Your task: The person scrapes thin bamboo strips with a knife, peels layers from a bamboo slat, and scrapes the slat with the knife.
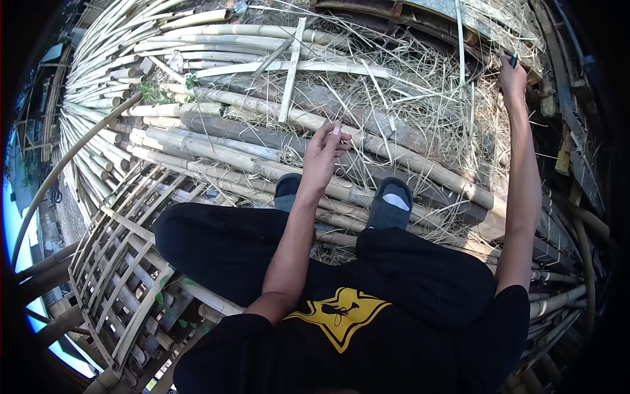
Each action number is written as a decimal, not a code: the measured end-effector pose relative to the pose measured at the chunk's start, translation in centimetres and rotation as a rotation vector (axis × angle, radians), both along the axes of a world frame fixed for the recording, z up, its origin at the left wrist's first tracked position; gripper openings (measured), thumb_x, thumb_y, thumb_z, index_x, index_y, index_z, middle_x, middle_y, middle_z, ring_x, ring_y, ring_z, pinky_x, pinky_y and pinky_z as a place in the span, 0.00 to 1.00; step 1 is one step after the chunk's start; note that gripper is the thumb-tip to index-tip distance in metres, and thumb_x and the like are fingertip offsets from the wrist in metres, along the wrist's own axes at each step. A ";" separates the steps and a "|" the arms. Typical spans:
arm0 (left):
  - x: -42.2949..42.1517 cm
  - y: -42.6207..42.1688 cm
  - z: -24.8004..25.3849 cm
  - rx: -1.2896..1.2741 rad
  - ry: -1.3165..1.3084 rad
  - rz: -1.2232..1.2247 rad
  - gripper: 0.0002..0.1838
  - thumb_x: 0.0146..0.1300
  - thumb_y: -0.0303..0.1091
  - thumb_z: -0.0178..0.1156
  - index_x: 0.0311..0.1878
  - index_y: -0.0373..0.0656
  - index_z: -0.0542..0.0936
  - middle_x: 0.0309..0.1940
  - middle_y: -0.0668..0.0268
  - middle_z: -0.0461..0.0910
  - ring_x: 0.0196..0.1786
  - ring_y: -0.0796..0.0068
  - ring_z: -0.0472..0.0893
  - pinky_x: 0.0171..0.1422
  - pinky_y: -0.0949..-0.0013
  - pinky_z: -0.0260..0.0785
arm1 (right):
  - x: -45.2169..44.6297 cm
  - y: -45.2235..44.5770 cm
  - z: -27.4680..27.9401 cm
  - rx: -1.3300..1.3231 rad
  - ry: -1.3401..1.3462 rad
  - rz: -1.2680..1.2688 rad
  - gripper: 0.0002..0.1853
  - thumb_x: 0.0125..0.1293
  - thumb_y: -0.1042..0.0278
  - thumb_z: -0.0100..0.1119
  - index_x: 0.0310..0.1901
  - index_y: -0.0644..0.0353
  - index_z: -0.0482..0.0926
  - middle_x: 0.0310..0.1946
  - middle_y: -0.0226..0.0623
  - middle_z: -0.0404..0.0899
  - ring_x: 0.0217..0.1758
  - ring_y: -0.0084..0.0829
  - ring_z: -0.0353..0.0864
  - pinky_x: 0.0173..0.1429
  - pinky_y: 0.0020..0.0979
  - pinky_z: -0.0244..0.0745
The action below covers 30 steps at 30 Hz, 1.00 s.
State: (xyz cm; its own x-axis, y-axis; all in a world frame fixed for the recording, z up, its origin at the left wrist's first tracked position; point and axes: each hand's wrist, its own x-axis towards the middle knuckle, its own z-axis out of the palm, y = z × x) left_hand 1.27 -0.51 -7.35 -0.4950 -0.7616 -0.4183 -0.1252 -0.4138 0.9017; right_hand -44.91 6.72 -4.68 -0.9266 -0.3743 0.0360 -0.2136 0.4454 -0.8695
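Sitting low over bamboo, you have both arms out in front, well apart. Left hand (323, 150): near middle of view, above the poles (426, 164), fingers loosely bent, thumb close to the fingertips. Can't tell if anything thin is pinched there. Right hand (512, 80): far upper right, arm stretched, fingers wrapped on a dark object (514, 61) that pokes out past them. Too small to say what it is. It sits beside the weathered boards (489, 27); contact with them unclear.

Shavings (420, 88) lie loose in a tangle between your two hands, partly over the poles. Pale slat (293, 69) lies ahead of your left hand, across a longer strip (249, 67). Narrow upright strip (461, 49) runs just left of your right hand.

Cut poles stack (92, 108) at far left, ends showing. Curved rod (62, 164) arcs in front of it. Woven lattice (125, 262) lower left, beside your knee, leaves (161, 289) near it. Your sandals (390, 210) are down among the poles. Black shirt (420, 348), yellow print (338, 315) on it.
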 end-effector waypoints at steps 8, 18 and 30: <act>-1.1 -6.0 -8.3 -0.033 -0.226 0.101 0.20 0.66 0.44 0.60 0.52 0.36 0.76 0.39 0.63 0.82 0.37 0.77 0.80 0.41 0.73 0.71 | 0.1 6.6 -1.2 0.193 0.095 -0.014 0.19 0.66 0.47 0.58 0.32 0.57 0.82 0.12 0.23 0.65 0.16 0.17 0.62 0.23 0.27 0.56; 2.2 -16.0 -14.5 -0.593 -1.061 -0.029 0.28 0.61 0.42 0.60 0.62 0.39 0.67 0.59 0.49 0.69 0.64 0.50 0.69 0.66 0.49 0.61 | 6.8 6.1 -3.0 0.200 0.127 0.171 0.22 0.68 0.50 0.58 0.26 0.64 0.77 0.14 0.23 0.62 0.20 0.17 0.57 0.26 0.26 0.53; 4.4 -17.0 -15.6 -0.556 -1.325 -0.362 0.34 0.58 0.63 0.59 0.51 0.39 0.78 0.52 0.54 0.78 0.62 0.54 0.72 0.71 0.38 0.48 | 8.8 4.9 -3.6 0.229 0.235 0.316 0.23 0.69 0.52 0.57 0.24 0.64 0.72 0.13 0.26 0.61 0.19 0.20 0.58 0.25 0.30 0.52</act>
